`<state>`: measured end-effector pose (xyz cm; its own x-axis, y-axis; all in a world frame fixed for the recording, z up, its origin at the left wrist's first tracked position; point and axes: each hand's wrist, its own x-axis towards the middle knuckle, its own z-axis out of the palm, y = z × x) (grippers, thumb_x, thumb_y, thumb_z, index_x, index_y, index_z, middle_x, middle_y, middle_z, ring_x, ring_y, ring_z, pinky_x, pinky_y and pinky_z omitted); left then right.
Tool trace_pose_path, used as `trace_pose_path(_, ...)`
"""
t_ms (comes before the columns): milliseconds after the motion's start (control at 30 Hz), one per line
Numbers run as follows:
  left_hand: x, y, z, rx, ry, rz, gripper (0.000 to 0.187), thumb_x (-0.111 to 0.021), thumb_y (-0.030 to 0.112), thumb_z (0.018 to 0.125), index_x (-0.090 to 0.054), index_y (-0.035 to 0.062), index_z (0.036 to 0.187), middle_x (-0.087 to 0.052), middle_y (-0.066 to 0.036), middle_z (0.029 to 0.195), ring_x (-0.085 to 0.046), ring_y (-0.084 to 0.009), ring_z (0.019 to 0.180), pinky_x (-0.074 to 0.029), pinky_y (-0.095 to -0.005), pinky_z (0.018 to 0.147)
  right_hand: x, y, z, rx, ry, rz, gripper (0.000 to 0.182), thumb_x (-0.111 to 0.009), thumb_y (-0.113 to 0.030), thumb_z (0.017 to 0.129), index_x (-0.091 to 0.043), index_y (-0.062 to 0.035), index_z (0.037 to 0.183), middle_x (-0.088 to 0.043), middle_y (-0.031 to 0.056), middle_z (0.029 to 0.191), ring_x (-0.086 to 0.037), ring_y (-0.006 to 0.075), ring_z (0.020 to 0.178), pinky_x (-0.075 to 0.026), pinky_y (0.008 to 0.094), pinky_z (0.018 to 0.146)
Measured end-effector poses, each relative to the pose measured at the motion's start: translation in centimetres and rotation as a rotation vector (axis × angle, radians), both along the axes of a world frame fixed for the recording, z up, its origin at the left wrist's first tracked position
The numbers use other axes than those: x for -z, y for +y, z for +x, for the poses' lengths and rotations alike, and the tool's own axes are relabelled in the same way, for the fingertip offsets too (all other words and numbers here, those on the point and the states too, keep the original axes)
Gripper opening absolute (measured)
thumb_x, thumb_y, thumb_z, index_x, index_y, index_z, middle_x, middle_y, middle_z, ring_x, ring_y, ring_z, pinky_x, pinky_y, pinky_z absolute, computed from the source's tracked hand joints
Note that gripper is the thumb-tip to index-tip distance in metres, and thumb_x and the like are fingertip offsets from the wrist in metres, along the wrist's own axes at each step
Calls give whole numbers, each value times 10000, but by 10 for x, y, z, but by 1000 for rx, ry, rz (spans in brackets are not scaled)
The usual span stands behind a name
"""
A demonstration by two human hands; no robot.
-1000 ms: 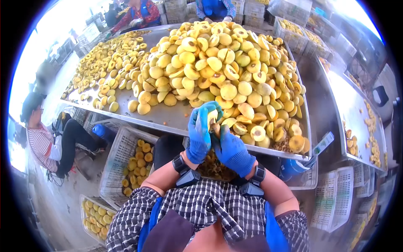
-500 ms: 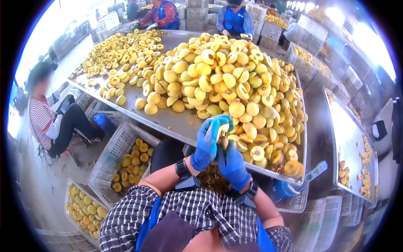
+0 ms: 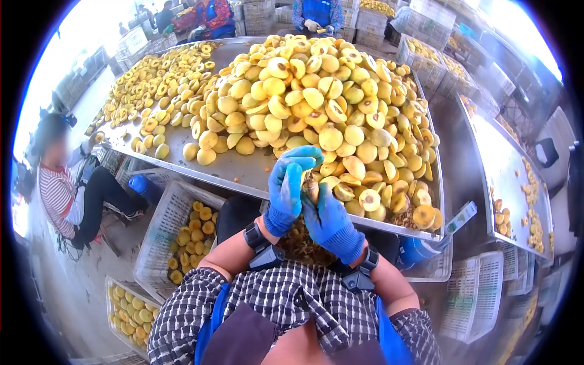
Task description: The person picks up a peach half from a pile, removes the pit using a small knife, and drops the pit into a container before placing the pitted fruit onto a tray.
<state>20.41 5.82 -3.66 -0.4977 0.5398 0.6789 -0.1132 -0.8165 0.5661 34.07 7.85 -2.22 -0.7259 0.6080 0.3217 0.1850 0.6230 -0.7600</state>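
Note:
Blue-gloved, my left hand (image 3: 286, 187) is closed around a yellow peach half (image 3: 305, 175), of which only a sliver shows between the fingers. My right hand (image 3: 331, 224), in a matching glove, grips a small tool with a brown wooden-looking handle (image 3: 312, 191). The tool's working end is hidden against the fruit. Both hands meet in front of the metal table's (image 3: 243, 187) near edge. Just beyond them rises a large heap of yellow peach halves (image 3: 331, 139), many showing their cut faces. Brown scraps (image 3: 304, 246) lie below my hands.
Plastic crates of peach halves stand at my left, one large crate (image 3: 159, 234) and one lower crate (image 3: 112, 319). A blue bucket (image 3: 413, 252) and a pale crate (image 3: 471, 298) are at right. A seated person (image 3: 61, 188) is on the left; others work across the table.
My view has tilted and shifted slightly. The left fingers have turned over the peach half, so less of it shows. The seated person at left has raised a hand to the table corner.

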Motion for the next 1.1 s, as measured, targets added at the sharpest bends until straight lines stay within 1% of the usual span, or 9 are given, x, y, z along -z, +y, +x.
trace_pose_path(233,0,-1,-6,99,-174,-250,217,-510,140,1053,-658,-15,1089,-660,-161,1216,-666,-234,1043,-553,-391,943,10,11,-3,0,-77,127,382,-651,-213,946,-473,64,1140,-639,277,743,-667,447,714,-506,514,590)
trace_pose_path(367,-6,-8,-32,-14,373,-491,302,-472,215,1074,-655,-16,1142,-678,-143,1146,-671,-222,1029,-544,-352,924,4,19,6,-21,-131,145,419,-647,-262,960,-485,62,1171,-655,276,770,-671,445,711,-516,508,605)
trace_pose_path(400,-4,-6,-32,208,137,-494,368,-440,266,1085,-645,-29,1167,-677,-135,1134,-670,-217,1035,-541,-339,912,0,26,7,-73,-221,50,422,-633,-268,974,-495,64,1195,-664,281,812,-675,441,745,-515,496,621)
trace_pose_path(567,28,11,-8,-127,-136,-302,298,-524,239,1053,-653,-29,1076,-701,-128,1056,-686,-227,981,-550,-340,908,40,31,0,-132,-95,-340,400,-624,-286,983,-529,37,1199,-677,286,956,-685,436,878,-521,488,682)
trace_pose_path(767,35,3,-18,181,-250,-592,339,-551,310,1047,-668,-7,1038,-717,-115,977,-693,-188,854,-573,-318,809,16,31,6,-132,-305,-157,378,-624,-270,988,-552,38,1194,-676,263,896,-690,417,880,-529,445,727)
trace_pose_path(900,36,1,-20,195,-325,-624,265,-574,260,1041,-670,14,1014,-727,-100,946,-691,-139,756,-566,-252,630,24,34,7,-185,-177,-720,331,-625,-289,990,-579,7,1131,-665,226,805,-672,394,726,-513,446,638)
trace_pose_path(933,40,2,-21,194,-319,-548,264,-577,265,1041,-671,19,1016,-732,-92,962,-690,-134,763,-558,-247,620,40,35,3,-153,-39,-134,285,-582,-250,1004,-561,12,1114,-606,151,706,-627,300,609,-506,409,592)
trace_pose_path(1033,44,8,-14,4,-340,-518,265,-579,267,1042,-673,22,1007,-734,-89,967,-682,-127,729,-544,-237,606,36,23,7,36,-198,294,229,-600,-204,996,-575,4,1088,-612,139,765,-606,328,631,-518,398,613)
trace_pose_path(1100,38,7,-16,71,-357,-615,272,-583,267,1040,-673,16,985,-729,-89,936,-652,-112,658,-529,-235,592,36,21,5,-30,-171,259,237,-625,-221,976,-578,-3,1055,-634,202,794,-632,402,704,-524,450,647)
